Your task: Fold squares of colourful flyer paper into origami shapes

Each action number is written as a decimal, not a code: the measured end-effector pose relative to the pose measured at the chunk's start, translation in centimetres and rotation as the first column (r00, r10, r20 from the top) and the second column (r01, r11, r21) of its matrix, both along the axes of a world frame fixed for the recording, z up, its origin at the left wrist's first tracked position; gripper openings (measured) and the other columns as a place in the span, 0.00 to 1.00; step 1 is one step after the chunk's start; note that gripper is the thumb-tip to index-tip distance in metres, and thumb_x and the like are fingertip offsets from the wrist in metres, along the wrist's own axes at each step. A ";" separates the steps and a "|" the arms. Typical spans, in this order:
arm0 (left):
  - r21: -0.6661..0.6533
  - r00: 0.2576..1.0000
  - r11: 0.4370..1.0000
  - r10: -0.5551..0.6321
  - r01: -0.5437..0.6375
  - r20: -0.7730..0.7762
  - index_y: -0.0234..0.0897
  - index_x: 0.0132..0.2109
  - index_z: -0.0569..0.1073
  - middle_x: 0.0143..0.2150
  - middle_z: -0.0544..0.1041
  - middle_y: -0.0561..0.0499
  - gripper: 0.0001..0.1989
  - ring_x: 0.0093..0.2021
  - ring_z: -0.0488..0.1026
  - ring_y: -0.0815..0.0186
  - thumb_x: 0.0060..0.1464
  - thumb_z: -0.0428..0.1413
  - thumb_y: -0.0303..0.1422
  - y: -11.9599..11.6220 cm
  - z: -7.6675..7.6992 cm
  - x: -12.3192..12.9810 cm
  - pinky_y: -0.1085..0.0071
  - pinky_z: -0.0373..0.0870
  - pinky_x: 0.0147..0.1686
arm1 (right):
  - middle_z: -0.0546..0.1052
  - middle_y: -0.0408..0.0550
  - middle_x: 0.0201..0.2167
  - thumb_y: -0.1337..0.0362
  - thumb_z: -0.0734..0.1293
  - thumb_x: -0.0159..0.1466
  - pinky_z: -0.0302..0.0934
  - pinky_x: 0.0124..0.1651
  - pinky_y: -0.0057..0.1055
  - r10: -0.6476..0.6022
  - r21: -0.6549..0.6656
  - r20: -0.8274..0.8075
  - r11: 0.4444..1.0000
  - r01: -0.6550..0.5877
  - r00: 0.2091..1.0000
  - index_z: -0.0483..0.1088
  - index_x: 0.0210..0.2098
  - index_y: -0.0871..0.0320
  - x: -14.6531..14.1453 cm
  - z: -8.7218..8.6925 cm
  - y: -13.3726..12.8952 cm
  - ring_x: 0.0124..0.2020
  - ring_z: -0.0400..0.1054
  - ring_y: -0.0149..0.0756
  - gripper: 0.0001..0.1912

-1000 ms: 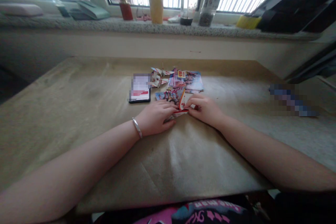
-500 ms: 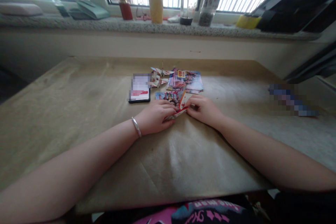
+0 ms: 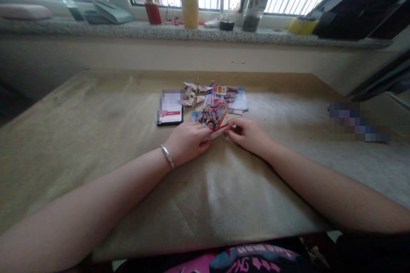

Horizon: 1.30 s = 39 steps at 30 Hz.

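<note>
A partly folded printed sheet (image 3: 209, 117) lies on the counter (image 3: 198, 196) between the two hands, a narrow red-and-white fold along its near side, slanting up to the right. The left hand (image 3: 187, 143) has its fingers close together over the left part of that fold, thumb at the near edge, clamped on the sheet; the right hand (image 3: 253, 136) has thumb and forefinger pinched on its right corner, the other fingers curled in. For a clean crease, the left would do best to press flat as an anchor while the right squares the edge before any hard pressure; a crooked start would probably leave the layers skewed. Running a fingertip outward from the anchored part, lightly then firmly, should sharpen the line without buckling the glossy paper. Just beyond the sheet sits a stack of printed sheets (image 3: 238, 99), with folded paper birds (image 3: 194, 101) left of the stack and a phone (image 3: 171, 115) beside the birds, all near enough that elbow-wide strokes could nudge them
</note>
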<state>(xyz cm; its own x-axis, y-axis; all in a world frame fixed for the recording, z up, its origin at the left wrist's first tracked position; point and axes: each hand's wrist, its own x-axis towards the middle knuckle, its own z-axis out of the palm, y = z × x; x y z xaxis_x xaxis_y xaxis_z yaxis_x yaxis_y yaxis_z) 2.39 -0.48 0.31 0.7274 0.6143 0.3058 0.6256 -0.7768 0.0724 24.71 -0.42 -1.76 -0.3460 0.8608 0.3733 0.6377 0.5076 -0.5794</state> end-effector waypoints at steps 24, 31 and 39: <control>-0.068 0.973 0.996 -0.045 0.062 0.228 0.39 0.41 0.77 0.38 0.80 0.50 0.09 0.37 0.75 0.65 0.56 0.53 0.27 1.0 -0.7 -0.3 0.68 0.69 0.39 | 0.78 0.48 0.44 0.66 0.66 0.60 0.69 0.32 0.30 -0.005 0.153 -0.090 0.988 0.019 0.996 0.74 0.31 0.54 -0.7 1.1 -1.1 0.43 0.73 0.37 0.04; 0.000 0.994 0.999 0.038 -0.038 0.100 0.36 0.37 0.74 0.35 0.76 0.48 0.07 0.34 0.72 0.64 0.57 0.54 0.34 0.2 -0.1 -0.3 0.71 0.66 0.32 | 0.77 0.49 0.47 0.66 0.66 0.59 0.71 0.35 0.34 -0.045 0.174 -0.006 0.984 0.045 0.999 0.71 0.29 0.54 -0.5 0.8 -1.1 0.44 0.73 0.39 0.03; 0.001 0.967 1.000 -0.021 0.021 0.255 0.34 0.43 0.69 0.47 0.71 0.43 0.12 0.47 0.70 0.59 0.53 0.57 0.35 0.1 -0.2 -0.3 0.63 0.71 0.48 | 0.75 0.50 0.51 0.66 0.65 0.60 0.71 0.43 0.39 -0.059 0.196 0.061 0.979 0.046 0.996 0.71 0.32 0.54 -0.3 0.7 -1.1 0.47 0.73 0.42 0.03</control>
